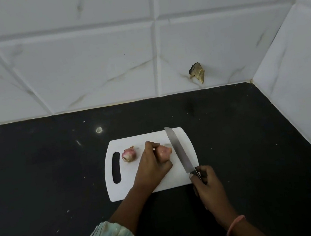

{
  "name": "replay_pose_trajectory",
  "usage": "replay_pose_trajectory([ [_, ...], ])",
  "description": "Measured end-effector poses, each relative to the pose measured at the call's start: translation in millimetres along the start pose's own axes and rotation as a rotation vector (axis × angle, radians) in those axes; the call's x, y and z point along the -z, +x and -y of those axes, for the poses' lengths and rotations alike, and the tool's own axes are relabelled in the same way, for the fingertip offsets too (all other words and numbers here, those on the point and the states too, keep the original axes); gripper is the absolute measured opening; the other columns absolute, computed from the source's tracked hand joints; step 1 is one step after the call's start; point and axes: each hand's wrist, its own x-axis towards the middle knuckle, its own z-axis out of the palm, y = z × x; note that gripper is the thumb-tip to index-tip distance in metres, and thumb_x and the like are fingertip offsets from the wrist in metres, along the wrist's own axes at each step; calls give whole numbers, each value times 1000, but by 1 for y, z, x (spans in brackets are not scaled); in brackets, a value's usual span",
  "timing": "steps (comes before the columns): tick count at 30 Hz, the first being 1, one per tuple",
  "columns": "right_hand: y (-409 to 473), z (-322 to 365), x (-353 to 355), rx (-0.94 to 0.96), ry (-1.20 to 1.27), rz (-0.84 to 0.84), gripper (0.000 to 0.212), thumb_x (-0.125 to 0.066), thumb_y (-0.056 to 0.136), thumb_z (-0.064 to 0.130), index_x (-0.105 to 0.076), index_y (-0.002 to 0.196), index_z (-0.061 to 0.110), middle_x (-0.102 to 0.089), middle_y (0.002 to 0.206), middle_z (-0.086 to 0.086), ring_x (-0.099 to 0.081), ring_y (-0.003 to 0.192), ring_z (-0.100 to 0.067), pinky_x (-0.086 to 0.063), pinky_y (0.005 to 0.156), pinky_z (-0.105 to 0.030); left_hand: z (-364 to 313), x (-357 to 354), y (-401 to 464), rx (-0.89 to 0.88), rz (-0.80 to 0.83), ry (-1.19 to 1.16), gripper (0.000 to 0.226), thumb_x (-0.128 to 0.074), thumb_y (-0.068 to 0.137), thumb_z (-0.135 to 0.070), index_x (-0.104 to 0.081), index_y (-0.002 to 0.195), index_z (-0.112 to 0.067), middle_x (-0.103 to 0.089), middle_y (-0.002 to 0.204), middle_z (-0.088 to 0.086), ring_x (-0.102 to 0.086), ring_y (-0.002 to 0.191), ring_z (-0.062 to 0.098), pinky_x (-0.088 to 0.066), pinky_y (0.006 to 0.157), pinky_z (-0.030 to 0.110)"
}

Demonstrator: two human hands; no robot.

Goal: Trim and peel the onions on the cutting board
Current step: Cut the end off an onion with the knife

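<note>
A white cutting board (183, 134) with a handle slot lies on the black counter. One small pink onion (128, 154) sits alone near the slot. My left hand (151, 166) grips a second onion (164, 152) and holds it down on the middle of the board. My right hand (207, 184) grips the handle of a kitchen knife (178, 150). Its blade runs across the board's right side, just right of the held onion, with the tip pointing away from me.
The black counter (48, 173) carries small crumbs and a pale spot (98, 129). White marble-look tiled walls (83, 68) rise behind and on the right. A chipped hole (197, 72) marks the back wall.
</note>
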Motion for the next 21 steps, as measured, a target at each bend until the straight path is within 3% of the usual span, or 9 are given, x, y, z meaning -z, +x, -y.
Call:
replay_pose_trajectory([
  [4, 2, 12, 3, 68, -117, 72, 13, -49, 98, 37, -57, 106, 30, -55, 67, 0, -50, 55, -8, -42, 52, -26, 10, -6, -2, -56, -32, 84, 48, -67, 89, -31, -41, 129, -28, -46, 127, -14, -39, 121, 8, -40, 100, 27],
  [8, 4, 27, 1, 202, -337, 27, 15, -41, 100, 38, -48, 105, 26, -55, 71, 1, -52, 55, -8, -47, 50, -26, 11, -9, -1, -92, -60, 137, 29, -47, 103, -39, -45, 130, -29, -52, 133, -11, -43, 117, 3, -40, 101, 26],
  [10, 7, 35, -1, 236, -450, 11, 13, -38, 101, 38, -43, 104, 27, -55, 72, 1, -52, 57, -8, -47, 52, -24, 10, -11, 3, -44, -55, 135, 30, -39, 104, -44, -45, 129, -30, -52, 133, -13, -45, 116, 2, -36, 99, 21],
  [15, 10, 49, -5, 230, -559, 61, 12, -40, 100, 40, -40, 104, 29, -57, 75, 3, -58, 62, -9, -44, 51, -17, 6, -17, 18, 8, -78, 143, 16, -33, 105, -41, -44, 114, -34, -60, 117, -9, -56, 101, 7, -45, 90, 25],
  [21, 15, 50, -9, 176, -636, 80, 18, -39, 100, 43, -42, 102, 25, -54, 74, 6, -56, 61, -7, -40, 51, -17, 0, -20, 25, 51, -99, 143, 19, -36, 102, -42, -43, 105, -25, -59, 100, -6, -56, 84, 12, -48, 75, 25],
])
